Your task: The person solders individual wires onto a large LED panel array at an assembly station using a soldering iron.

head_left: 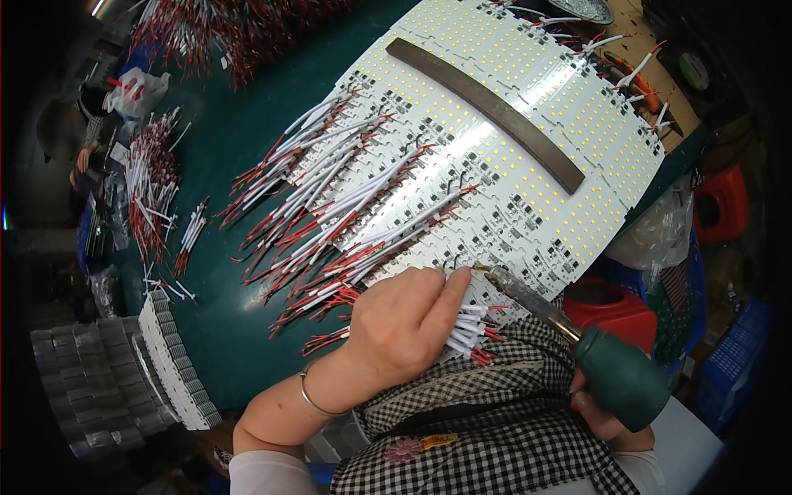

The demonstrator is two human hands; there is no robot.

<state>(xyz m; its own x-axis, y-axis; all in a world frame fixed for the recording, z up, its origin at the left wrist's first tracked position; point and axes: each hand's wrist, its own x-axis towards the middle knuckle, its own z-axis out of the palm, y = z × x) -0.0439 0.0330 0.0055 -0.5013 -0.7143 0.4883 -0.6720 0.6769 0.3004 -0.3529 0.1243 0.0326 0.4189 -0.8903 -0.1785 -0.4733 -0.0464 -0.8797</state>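
My left hand [404, 322] holds a small bundle of white wires with red ends [472, 330] against the near edge of a fan of white LED circuit boards [528, 107]. My right hand [598, 412] grips the dark green handle of a soldering iron [619, 375]. Its metal tip [487, 270] touches the board edge just beyond my left fingers. Many white and red wire leads [330, 190] stick out from the boards toward the left. A dark flat bar [487, 107] lies across the boards.
The green tabletop [231, 280] carries loose wire piles [153, 190] at the left and stacked boards [169, 363] at the lower left. Red containers [615, 305] stand at the right. Another person [87, 140] sits at the far left. A wooden bench top [660, 49] lies top right.
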